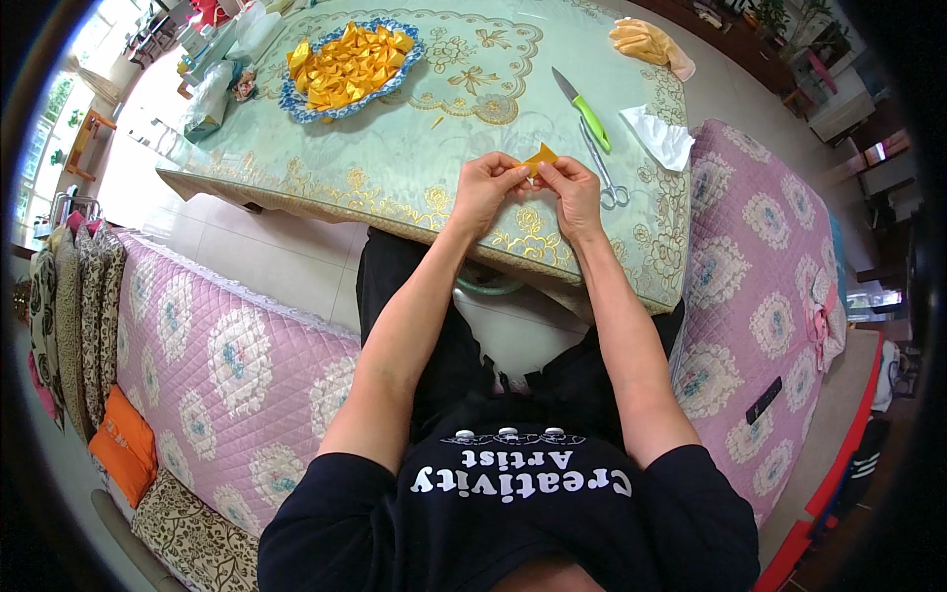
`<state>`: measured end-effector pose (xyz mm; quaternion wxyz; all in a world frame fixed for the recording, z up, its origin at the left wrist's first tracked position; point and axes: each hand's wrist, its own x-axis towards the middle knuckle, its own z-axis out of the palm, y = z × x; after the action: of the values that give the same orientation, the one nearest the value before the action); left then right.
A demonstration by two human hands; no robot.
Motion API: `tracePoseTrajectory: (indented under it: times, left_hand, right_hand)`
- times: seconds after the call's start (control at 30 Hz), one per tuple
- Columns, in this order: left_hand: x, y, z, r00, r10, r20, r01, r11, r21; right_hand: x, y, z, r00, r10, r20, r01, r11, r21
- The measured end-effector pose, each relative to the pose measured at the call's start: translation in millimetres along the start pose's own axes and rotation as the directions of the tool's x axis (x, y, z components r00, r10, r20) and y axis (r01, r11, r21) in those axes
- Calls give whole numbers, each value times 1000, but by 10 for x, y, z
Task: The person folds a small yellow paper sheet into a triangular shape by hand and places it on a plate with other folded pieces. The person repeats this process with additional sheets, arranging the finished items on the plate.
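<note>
A small piece of folded yellow paper (pixel 544 157) is pinched between my two hands above the table's near edge. My left hand (pixel 488 181) grips its left end, and my right hand (pixel 571 189) holds its right end with thumb and fingers. Just right of my right hand lie metal scissors (pixel 601 164) and a knife with a green handle (pixel 592 122). Farther off at the left, a blue-and-white patterned plate (pixel 296 111) bears a heap of folded yellow paper pieces (pixel 351 65). A thin yellow scrap (pixel 437 122) lies between plate and hands.
A crumpled white tissue (pixel 658 137) lies near the right edge of the covered table (pixel 385 163), with yellow gloves (pixel 647 44) beyond it. Plastic bags (pixel 211 92) and a tissue box stand at the left. Quilted sofas flank me; a remote control (pixel 763 400) rests on the right one.
</note>
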<state>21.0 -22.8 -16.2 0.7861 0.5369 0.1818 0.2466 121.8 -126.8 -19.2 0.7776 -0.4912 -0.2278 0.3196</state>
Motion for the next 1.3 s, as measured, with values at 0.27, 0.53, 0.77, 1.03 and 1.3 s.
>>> tracePoseTrajectory:
  times: [0.27, 0.53, 0.77, 1.03, 1.3]
  left_hand:
    - [-26, 36, 34, 999, 12, -50, -11, 1000, 27]
    - [-21, 22, 21, 999, 11, -42, -10, 1000, 18]
    - [-10, -6, 3, 999, 20, -25, -19, 1000, 24]
    - [-22, 8, 18, 999, 16, -43, -16, 1000, -4]
    - [2, -26, -18, 999, 5, -38, -8, 998, -63]
  right_hand:
    - [0, 8, -19, 1000, -6, 4, 6, 1000, -15]
    - [-5, -9, 2, 1000, 6, 2, -6, 1000, -9]
    - [0, -1, -5, 1000, 1, -1, -1, 999, -32]
    - [-3, -8, -3, 1000, -7, -16, 6, 1000, -30]
    - [3, -6, -12, 1000, 0, -24, 0, 1000, -18]
